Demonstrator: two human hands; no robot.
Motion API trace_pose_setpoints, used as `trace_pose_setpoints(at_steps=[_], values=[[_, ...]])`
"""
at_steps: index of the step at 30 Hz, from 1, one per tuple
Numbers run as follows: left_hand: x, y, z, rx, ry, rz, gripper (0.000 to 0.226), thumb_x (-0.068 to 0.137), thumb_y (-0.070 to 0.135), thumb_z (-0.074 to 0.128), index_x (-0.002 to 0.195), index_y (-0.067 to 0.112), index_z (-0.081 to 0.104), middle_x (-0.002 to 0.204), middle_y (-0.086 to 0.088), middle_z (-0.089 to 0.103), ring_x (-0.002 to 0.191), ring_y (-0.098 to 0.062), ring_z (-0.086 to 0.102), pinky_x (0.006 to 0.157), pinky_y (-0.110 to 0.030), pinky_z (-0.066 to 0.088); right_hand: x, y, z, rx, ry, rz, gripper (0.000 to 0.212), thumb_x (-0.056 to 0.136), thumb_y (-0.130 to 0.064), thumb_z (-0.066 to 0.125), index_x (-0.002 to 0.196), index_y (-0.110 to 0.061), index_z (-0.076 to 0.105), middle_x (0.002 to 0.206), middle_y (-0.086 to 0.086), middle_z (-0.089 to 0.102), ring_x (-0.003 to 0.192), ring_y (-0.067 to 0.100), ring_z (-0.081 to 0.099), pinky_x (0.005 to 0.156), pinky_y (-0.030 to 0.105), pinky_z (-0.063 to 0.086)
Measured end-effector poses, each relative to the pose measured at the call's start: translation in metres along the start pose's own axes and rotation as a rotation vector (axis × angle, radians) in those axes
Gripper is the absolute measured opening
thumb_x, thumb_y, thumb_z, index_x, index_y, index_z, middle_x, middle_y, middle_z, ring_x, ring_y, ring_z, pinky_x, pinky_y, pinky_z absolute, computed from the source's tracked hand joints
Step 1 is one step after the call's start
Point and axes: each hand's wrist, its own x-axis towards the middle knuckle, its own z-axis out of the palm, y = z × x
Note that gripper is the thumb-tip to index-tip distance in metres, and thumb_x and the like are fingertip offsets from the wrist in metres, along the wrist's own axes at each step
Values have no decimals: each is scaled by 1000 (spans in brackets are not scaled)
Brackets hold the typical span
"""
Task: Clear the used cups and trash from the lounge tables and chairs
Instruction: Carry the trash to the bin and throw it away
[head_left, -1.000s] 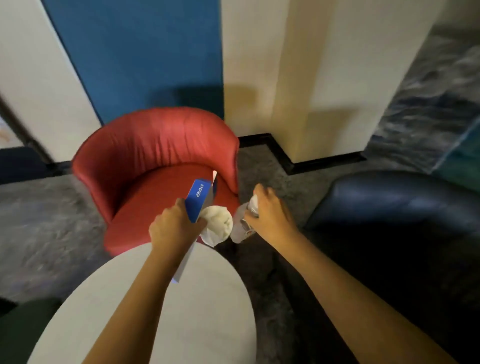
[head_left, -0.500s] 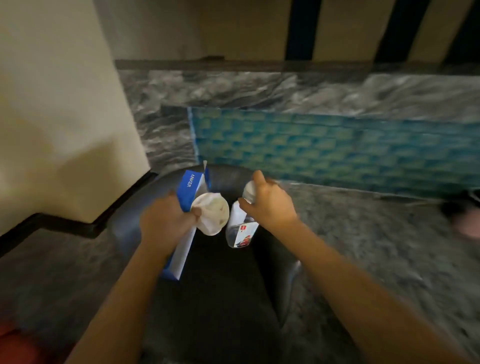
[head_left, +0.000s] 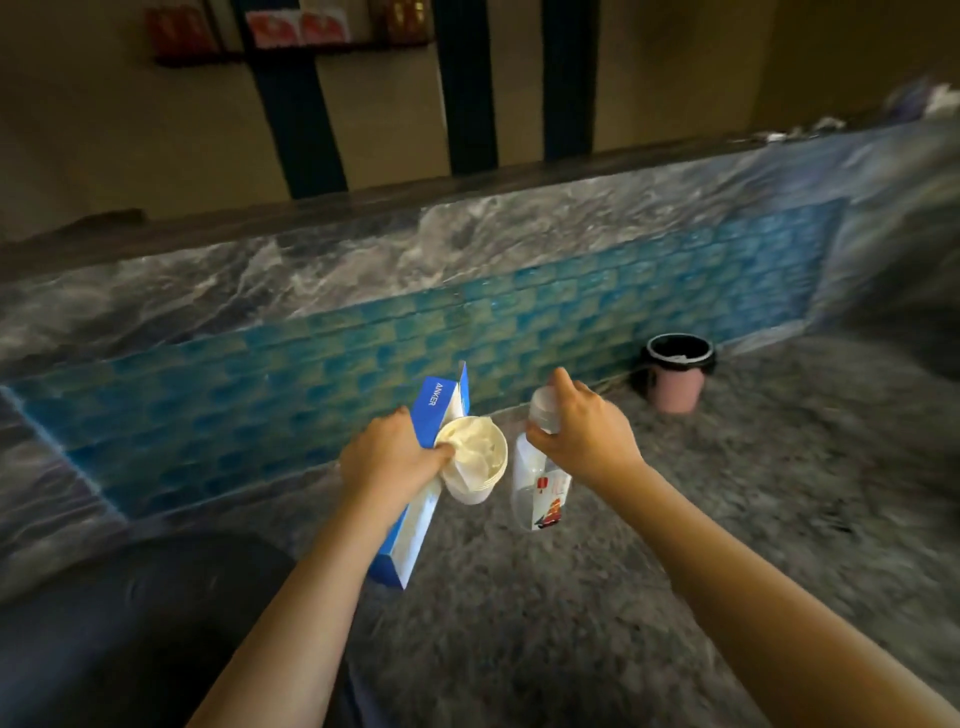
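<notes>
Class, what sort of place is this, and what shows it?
Probably a lounge or bar area: a long marble counter with blue tiles, a dark armchair on carpet, and a pink bin.

Cropped by the top edge and blurred: red packets (head_left: 298, 26) upper left. Cut off lower left: dark chair (head_left: 130, 623). Behind left hand (head_left: 389, 462): box (head_left: 432, 413) middle.

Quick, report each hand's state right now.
Left hand: holding the blue box and the white cup.
Right hand: holding the clear plastic bottle.
</notes>
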Motion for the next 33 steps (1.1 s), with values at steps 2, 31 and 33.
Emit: trace_pose_setpoints(at_steps=[2,31,33], values=[[38,34,16,7,-31,60,39,72,48,63,93,15,56,96,-8,65,88,-31,60,61,-28,36,21,39,-6,-33,36,63,43,81,-39,60,105,-9,41,96,10,62,79,33,60,57,31,32],[668,540,403,-37,-266,491,52,74,54,62,95,9,49,100,-16,63,91,-36,60,62,-32,37,481,675,91,-145,182,672,46,78,-37,63,109,-16,36,103,9,61,81,32,62,56,31,41],[716,581,432,-35,-300,457,51,74,53,63,96,9,49,100,-16,63,91,-35,60,63,-33,39,525,731,97,-124,151,689,45,78,-36,64,106,-16,35,102,10,60,81,33,62,58,35,45]])
